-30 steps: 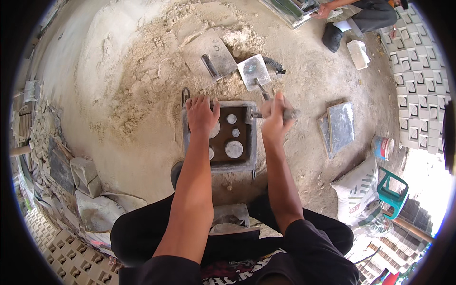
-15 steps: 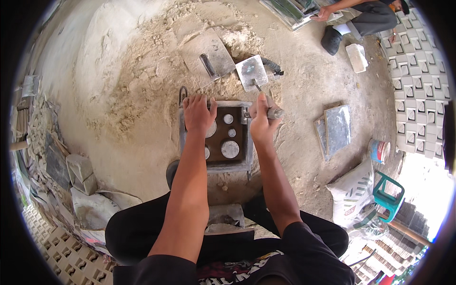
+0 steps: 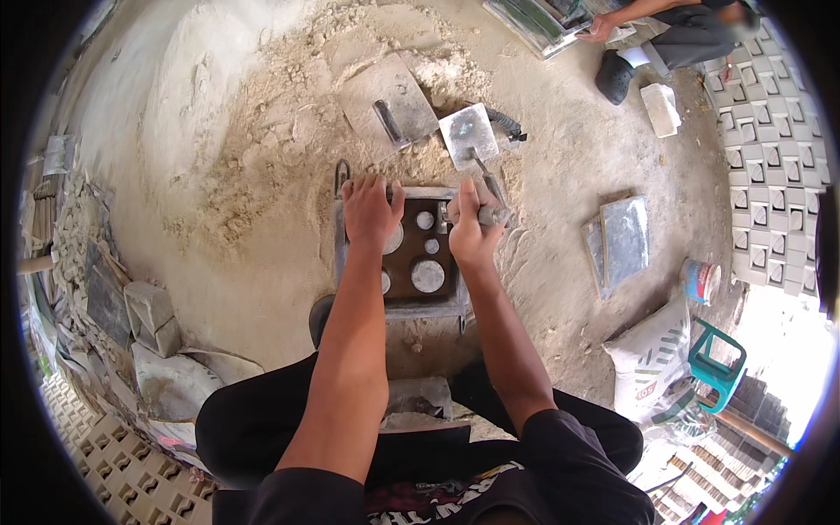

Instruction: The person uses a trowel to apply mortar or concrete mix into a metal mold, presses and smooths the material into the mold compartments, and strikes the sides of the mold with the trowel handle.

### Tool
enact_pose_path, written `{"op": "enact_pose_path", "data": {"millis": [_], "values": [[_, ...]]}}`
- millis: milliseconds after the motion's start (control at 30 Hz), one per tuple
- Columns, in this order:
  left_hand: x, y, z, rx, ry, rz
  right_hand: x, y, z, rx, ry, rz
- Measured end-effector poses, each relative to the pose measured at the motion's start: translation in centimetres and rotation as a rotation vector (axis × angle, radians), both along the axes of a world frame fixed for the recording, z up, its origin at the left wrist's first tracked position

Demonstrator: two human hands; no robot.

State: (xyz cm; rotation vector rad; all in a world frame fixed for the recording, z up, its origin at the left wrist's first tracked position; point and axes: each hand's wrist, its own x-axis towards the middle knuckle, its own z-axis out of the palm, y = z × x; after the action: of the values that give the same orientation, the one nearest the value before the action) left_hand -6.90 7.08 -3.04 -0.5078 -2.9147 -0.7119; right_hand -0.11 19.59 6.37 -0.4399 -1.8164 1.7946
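Note:
A rectangular grey mold frame (image 3: 402, 308) sits on the ground before me, with brown wet-looking material and several round pale discs (image 3: 428, 276) inside. Over its far left rim my left hand (image 3: 371, 210) is closed, fingers bent across the edge and thumb to the right. This hand and forearm hide part of the discs there. At the far right corner my right hand (image 3: 475, 229) grips a short tool (image 3: 497, 216) with a thick grey handle. The tool's metal end reaches the frame's inner right side; its exact kind is unclear. Just beyond lies a square trowel (image 3: 467, 133) with a thin dark handle.
A larger plate with a bar handle (image 3: 385, 101) rests on loose sandy powder. To the right are stacked flat slabs (image 3: 623, 234), a filled sack (image 3: 647, 359), a paint can (image 3: 701, 282) and a green stool (image 3: 717, 363). A co-worker's hand (image 3: 599, 28) touches another frame at top right.
My right hand has shifted slightly left with the tool, whose metal end is farther over the frame. My left hand stays on the rim. The whole view has shifted a little.

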Motion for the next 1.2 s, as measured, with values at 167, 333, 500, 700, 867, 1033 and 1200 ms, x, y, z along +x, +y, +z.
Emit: {"op": "enact_pose_path", "data": {"millis": [167,333,500,700,867,1033,1200], "values": [[0.0,0.0,0.0,-0.035,-0.024,0.010,1.2,0.0,1.2,-0.067,0.043,-0.019],[-0.1,-0.2,-0.1,-0.032,-0.031,0.007,0.0,0.3,1.8,-0.021,0.039,-0.024],[-0.2,0.4,0.0,-0.013,-0.035,-0.001,0.5,0.9,-1.1,-0.025,0.079,0.010],[-0.1,0.1,0.0,-0.027,-0.034,-0.008,2.6,0.8,1.4,-0.073,0.056,-0.024],[0.0,-0.2,-0.4,0.012,-0.040,0.022,2.9,0.9,0.1,-0.012,-0.029,0.009],[0.0,0.3,-0.2,0.027,-0.039,-0.003,3.7,1.0,-1.5,0.247,-0.096,0.007],[0.2,-0.2,-0.7,0.030,0.009,0.013,4.4,0.2,2.3,-0.021,-0.026,-0.046]]}}
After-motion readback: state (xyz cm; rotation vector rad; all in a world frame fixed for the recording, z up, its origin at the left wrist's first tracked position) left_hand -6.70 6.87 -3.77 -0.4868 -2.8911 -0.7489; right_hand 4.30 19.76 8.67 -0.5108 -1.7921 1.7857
